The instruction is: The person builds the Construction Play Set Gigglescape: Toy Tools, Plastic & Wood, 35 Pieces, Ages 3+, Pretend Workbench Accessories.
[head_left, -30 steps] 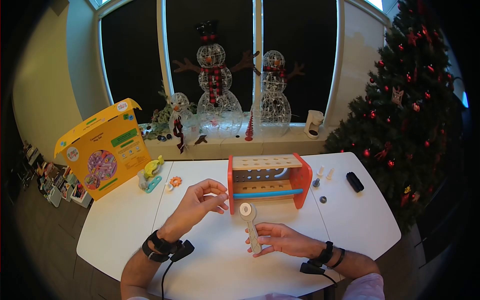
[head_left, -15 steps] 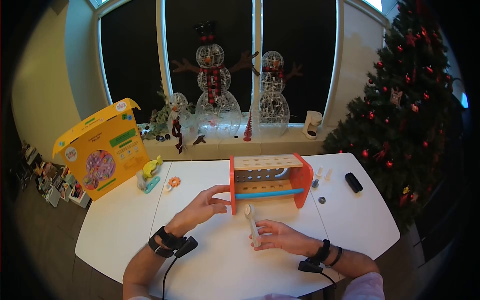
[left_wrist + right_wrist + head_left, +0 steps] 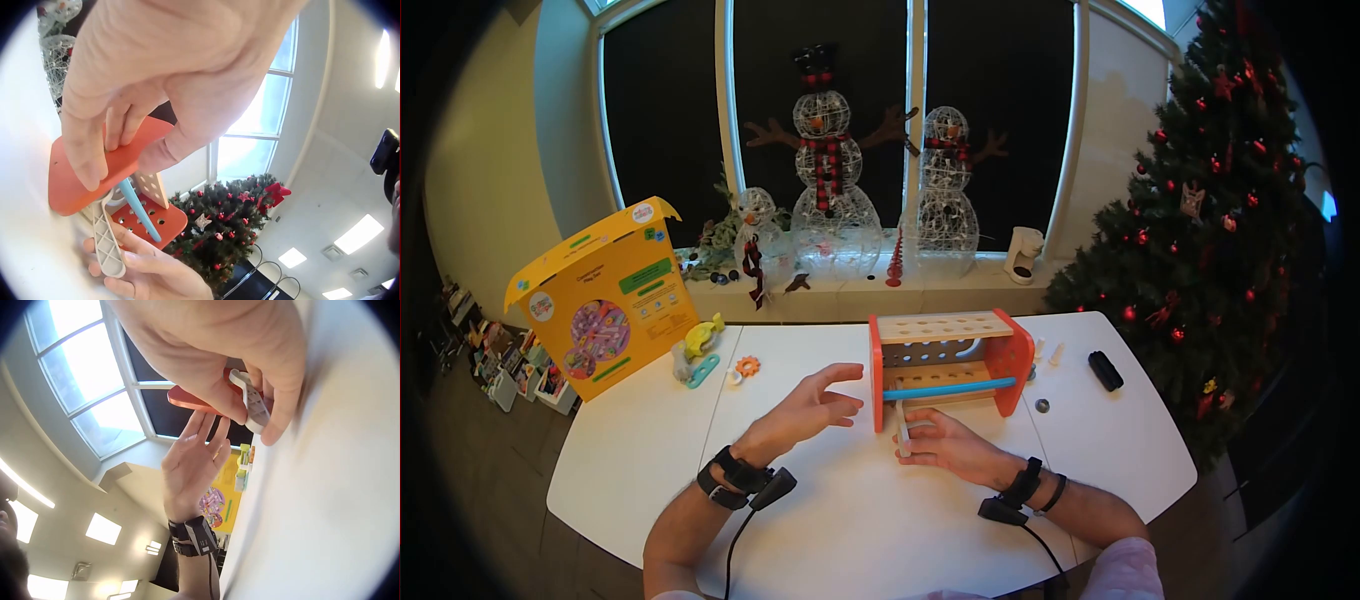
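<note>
A grey toy wrench [image 3: 902, 432] with a lattice handle is pinched between the thumb and fingers of my right hand [image 3: 960, 452]. Its ringed head reaches under the blue bar [image 3: 950, 389] at the left front of a toy workbench [image 3: 945, 328]. That workbench has red side panels and perforated wooden boards. In the left wrist view the wrench handle [image 3: 107, 247] slants down from the red panel [image 3: 94, 181], which partly hides the head. My left hand [image 3: 805, 412] holds nothing; its relaxed fingers reach toward the outside of the left red panel.
At the left stand a yellow box [image 3: 610, 300] and some yellow and teal toy pieces [image 3: 700, 340]. An orange toy gear [image 3: 748, 366] lies near them. To the right are a grey nut-like piece [image 3: 1042, 406], pale pegs [image 3: 1056, 354] and a black case [image 3: 1105, 370].
My right hand has moved forward with the wrench, bringing its head under the blue bar. The workbench has shifted slightly to the right in view. My left hand's fingers have straightened toward the panel.
</note>
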`<state>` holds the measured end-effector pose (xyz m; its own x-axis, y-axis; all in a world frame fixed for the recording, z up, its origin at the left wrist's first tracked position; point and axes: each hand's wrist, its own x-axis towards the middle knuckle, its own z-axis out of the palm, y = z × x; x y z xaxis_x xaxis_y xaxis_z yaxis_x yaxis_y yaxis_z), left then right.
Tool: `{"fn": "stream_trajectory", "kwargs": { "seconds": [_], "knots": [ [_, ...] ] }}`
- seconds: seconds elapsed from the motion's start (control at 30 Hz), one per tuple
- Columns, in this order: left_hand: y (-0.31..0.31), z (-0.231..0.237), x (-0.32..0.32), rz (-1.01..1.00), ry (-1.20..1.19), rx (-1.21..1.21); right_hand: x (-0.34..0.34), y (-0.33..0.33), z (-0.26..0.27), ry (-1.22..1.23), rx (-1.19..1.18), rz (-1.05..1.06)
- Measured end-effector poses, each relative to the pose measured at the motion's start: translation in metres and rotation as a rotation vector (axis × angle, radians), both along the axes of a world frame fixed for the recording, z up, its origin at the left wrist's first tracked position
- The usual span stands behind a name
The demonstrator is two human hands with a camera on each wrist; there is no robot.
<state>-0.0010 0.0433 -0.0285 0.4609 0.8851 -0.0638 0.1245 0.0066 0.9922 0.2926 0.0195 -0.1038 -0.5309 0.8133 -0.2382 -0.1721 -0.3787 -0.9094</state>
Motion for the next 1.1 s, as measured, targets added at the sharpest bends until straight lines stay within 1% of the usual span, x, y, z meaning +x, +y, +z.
{"fn": "stream_trajectory", "kwargs": {
  "seconds": [0.03, 0.1, 0.13, 0.2, 0.23, 0.3, 0.33, 0.4, 0.43, 0.5, 0.57, 0.63, 0.67, 0.73, 0.87, 0.93, 1.07, 1.1],
  "knots": [
    [0.004, 0.0, -0.005, -0.001, -0.001, 0.0, -0.001, 0.002, 0.0, -0.001, 0.008, -0.011],
    [0.019, -0.002, -0.022, 0.194, 0.124, 0.203, -0.002, 0.008, -0.001, 0.004, 0.007, -0.017],
    [0.027, -0.003, -0.034, 0.192, 0.125, 0.202, -0.003, 0.011, -0.002, 0.011, 0.006, -0.023],
    [0.044, -0.007, -0.063, 0.465, 0.413, 0.533, -0.004, 0.018, -0.005, 0.015, 0.011, -0.023],
    [0.06, -0.02, -0.085, 0.464, 0.416, 0.534, -0.005, 0.02, -0.005, 0.017, 0.018, -0.022],
    [0.086, -0.047, -0.128, 0.636, 0.697, 0.895, -0.008, 0.022, -0.002, 0.029, 0.027, -0.026],
    [0.086, -0.049, -0.137, 0.634, 0.698, 0.898, -0.009, 0.023, -0.001, 0.036, 0.033, -0.03],
    [0.083, -0.053, -0.149, 0.697, 0.946, 0.676, -0.009, 0.024, 0.001, 0.043, 0.042, -0.023],
    [0.085, -0.059, -0.155, 0.706, 0.985, 0.659, -0.01, 0.025, 0.002, 0.045, 0.049, -0.015],
    [0.088, -0.077, -0.166, 0.71, 0.968, 0.67, -0.011, 0.028, -0.002, 0.043, 0.055, -0.01],
    [0.091, -0.085, -0.171, 0.715, 0.951, 0.679, -0.013, 0.03, -0.006, 0.04, 0.06, -0.004],
    [0.094, -0.09, -0.174, 0.716, 0.885, 0.546, -0.014, 0.031, -0.007, 0.042, 0.083, -0.002],
    [0.097, -0.092, -0.176, 0.717, 0.882, 0.545, -0.015, 0.03, -0.006, 0.039, 0.083, -0.002],
    [0.1, -0.092, -0.179, 0.652, 0.872, 0.484, -0.016, 0.031, -0.004, 0.042, 0.095, -0.001],
    [0.097, -0.089, -0.176, 0.662, 0.811, 0.48, -0.019, 0.029, 0.002, 0.017, 0.107, -0.01],
    [0.095, -0.088, -0.174, 0.701, 0.805, 0.549, -0.02, 0.031, -0.001, 0.012, 0.11, -0.022],
    [0.097, -0.089, -0.178, 0.697, 0.85, 0.541, -0.021, 0.031, -0.004, 0.015, 0.104, -0.028],
    [0.096, -0.087, -0.178, 0.695, 0.878, 0.476, -0.02, 0.03, -0.005, 0.023, 0.098, -0.034]
  ]
}}
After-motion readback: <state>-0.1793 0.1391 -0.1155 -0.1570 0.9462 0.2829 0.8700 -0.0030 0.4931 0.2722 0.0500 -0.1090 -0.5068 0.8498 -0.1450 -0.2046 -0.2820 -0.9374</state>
